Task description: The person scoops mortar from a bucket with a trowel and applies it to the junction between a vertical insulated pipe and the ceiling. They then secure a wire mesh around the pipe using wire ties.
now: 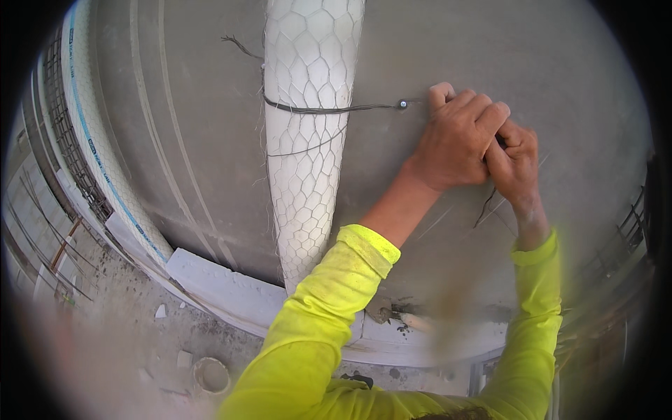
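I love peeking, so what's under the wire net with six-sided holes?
Under the thin grey hexagonal wire mesh is a long white piece, showing through the holes. Its back, and the flat grey surface directly behind it, are hidden.

A round, pale, open-topped bucket [212,360] and small white angular fragments [161,311] sit on the dusty grey floor [140,332], below a dark metal grid [68,133].
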The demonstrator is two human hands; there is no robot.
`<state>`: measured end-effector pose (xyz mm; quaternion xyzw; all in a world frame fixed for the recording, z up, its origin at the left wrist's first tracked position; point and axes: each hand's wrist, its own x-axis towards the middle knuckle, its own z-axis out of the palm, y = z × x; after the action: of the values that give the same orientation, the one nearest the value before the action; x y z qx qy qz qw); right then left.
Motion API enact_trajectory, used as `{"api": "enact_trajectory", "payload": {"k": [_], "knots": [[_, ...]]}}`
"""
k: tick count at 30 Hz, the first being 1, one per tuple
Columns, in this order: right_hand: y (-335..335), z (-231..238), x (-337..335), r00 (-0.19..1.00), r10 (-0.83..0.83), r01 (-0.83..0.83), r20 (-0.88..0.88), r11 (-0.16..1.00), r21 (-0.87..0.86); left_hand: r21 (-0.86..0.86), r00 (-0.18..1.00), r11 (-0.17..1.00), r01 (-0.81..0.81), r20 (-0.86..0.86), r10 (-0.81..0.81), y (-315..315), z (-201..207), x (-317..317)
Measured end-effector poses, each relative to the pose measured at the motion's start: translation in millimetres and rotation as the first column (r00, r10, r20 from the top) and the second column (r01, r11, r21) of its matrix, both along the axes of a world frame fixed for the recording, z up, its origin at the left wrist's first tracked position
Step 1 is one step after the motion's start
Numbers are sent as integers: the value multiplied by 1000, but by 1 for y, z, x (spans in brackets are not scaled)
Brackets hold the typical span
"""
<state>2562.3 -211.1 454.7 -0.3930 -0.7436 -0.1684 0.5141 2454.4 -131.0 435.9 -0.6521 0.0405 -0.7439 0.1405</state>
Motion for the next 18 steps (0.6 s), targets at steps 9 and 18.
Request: {"api": "enact_trajectory", "payload": {"k": [9, 18], "knots": [[-27, -52, 24, 942, 163, -260, -295, 909, -325, -65, 943, 994, -87, -327, 61, -13, -28, -28], [-47, -38, 34, 704, 531, -615, -471, 788, -29, 63, 988, 997, -37, -146, 46, -13, -16, -14]]}}
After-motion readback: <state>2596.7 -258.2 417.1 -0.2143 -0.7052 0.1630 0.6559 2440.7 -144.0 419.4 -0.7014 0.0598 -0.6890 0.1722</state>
